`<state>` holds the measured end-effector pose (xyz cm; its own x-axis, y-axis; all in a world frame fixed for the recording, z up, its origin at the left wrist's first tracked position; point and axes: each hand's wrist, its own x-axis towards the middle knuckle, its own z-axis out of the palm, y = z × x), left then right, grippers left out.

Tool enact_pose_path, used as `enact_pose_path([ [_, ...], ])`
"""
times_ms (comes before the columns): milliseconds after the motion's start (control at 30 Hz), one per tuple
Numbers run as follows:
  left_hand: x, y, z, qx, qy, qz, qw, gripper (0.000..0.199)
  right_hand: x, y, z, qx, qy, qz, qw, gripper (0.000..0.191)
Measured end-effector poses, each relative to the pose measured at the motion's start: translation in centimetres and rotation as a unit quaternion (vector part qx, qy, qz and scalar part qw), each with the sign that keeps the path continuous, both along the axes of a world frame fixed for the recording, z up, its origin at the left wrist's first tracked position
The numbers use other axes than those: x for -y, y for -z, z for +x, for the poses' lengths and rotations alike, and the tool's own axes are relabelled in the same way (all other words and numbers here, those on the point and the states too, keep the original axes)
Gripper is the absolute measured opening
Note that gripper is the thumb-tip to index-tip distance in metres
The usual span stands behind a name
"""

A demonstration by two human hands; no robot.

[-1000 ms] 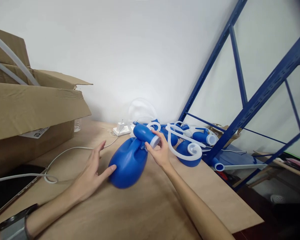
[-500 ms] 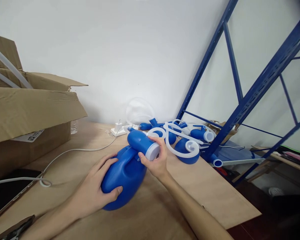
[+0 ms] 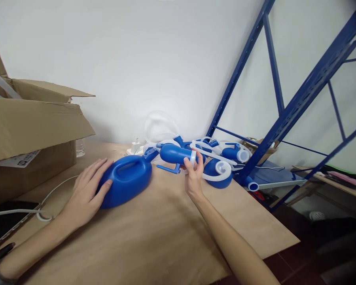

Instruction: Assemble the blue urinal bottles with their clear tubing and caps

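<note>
Blue jug (image 3: pixel 129 184), clasped at its left end by left hand (image 3: pixel 87 190); right of jug, smaller bottle (image 3: pixel 173 153) gripped by right hand (image 3: pixel 195 176).

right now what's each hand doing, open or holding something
Left hand: laid on the end of the blue jug; whether it grips cannot be told.
Right hand: closed, holding the blue bottle by its white-rimmed end.

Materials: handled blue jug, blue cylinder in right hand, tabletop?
Blue jug: probably moulded plastic, satin; soft highlights, handle shaped into body.
Blue cylinder: likely similar plastic, satin; even colour, soft sheen.
Tabletop: wood or printed laminate, seemingly matt; faint grain.
</note>
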<state>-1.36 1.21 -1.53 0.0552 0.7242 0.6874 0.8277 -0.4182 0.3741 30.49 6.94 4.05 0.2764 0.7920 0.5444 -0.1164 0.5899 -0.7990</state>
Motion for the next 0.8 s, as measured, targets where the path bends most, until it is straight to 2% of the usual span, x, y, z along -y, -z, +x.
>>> enact_pose_path([
  [100,0.2,-0.1,0.7,-0.063,-0.011,0.063,0.996,0.051,0.2,0.6,-0.7,-0.014,-0.033,-0.03,0.999,0.074],
  [200,0.7,-0.9,2.2,-0.135,-0.015,0.123,0.983,0.063,1.5,1.0,-1.8,0.058,-0.05,0.005,0.997,0.075],
  [267,0.9,-2.1,3.7,-0.17,-0.003,0.147,0.974,0.073,2.6,1.2,-2.4,0.126,-0.046,0.053,0.99,0.077],
  [367,0.4,-5.0,6.5,-0.209,0.055,0.137,0.967,0.082,3.7,1.5,-2.9,0.222,-0.016,0.144,0.964,0.074],
  [467,-1.2,-7.6,8.6,-0.228,0.1,0.099,0.964,0.08,3.8,2.0,-2.9,0.269,0.008,0.21,0.94,0.069],
  [533,-2.5,-8.8,9.4,-0.259,0.146,0.077,0.952,0.073,3.5,2.3,-2.8,0.257,0.01,0.21,0.943,0.066],
  [667,-4.2,-9.6,9.9,-0.32,0.192,0.075,0.925,0.058,3.1,2.4,-2.5,0.233,0.017,0.17,0.957,0.062],
  [800,-4.5,-9.2,9.9,-0.34,0.184,0.073,0.92,0.065,3.2,2.2,-2.5,0.24,0.023,0.149,0.959,0.063],
])
